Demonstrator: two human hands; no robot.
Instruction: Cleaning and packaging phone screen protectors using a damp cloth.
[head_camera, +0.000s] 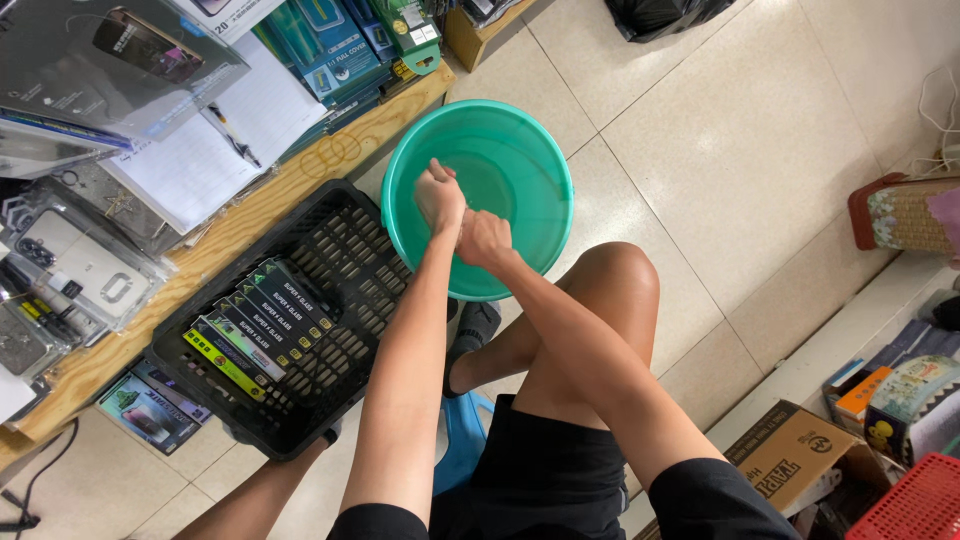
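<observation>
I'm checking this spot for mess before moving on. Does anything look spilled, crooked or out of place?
No spill shows on the floor tiles around the green basin, where the left hand and right hand meet. Only oddities: the black crate sits askew, and flat packets lie on the floor, half under it.

Bright even daylight, soft shadows, sharp focus, wide-angle edge distortion

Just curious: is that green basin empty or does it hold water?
It holds water: the green basin shows a shallow, glassy pool at its bottom.
</observation>
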